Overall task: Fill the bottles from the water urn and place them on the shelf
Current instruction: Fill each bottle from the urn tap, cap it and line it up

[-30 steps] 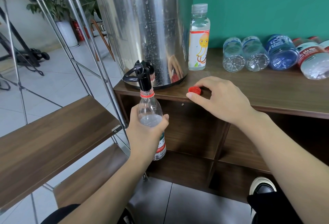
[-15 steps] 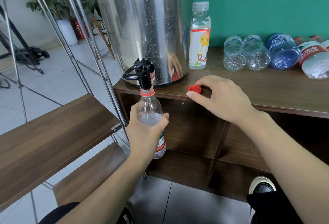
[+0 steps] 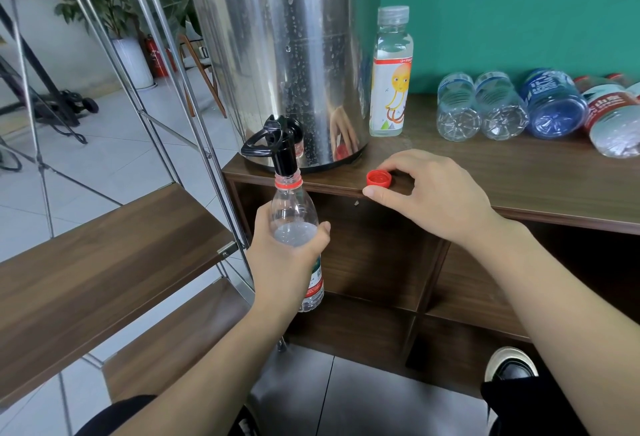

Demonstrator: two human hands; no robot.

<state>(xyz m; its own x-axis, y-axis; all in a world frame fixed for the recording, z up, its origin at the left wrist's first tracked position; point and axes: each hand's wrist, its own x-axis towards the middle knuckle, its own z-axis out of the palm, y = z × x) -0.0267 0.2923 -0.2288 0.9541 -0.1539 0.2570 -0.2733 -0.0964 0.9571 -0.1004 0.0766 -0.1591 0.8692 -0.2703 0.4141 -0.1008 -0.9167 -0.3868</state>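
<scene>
Head view is showing no legible label text. Left hand (image 3: 287,259) is gripping a clear plastic bottle (image 3: 294,224), partly filled with water, under the steel urn's (image 3: 284,55) black tap (image 3: 278,148). Right hand (image 3: 429,196) is pinching a red cap (image 3: 379,179) at the wooden counter's (image 3: 519,179) front edge.

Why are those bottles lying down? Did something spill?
No spill shows. Several empty bottles lie on their sides on the cabinet top, probably waiting to be filled. One capped bottle stands upright beside the urn.
</scene>
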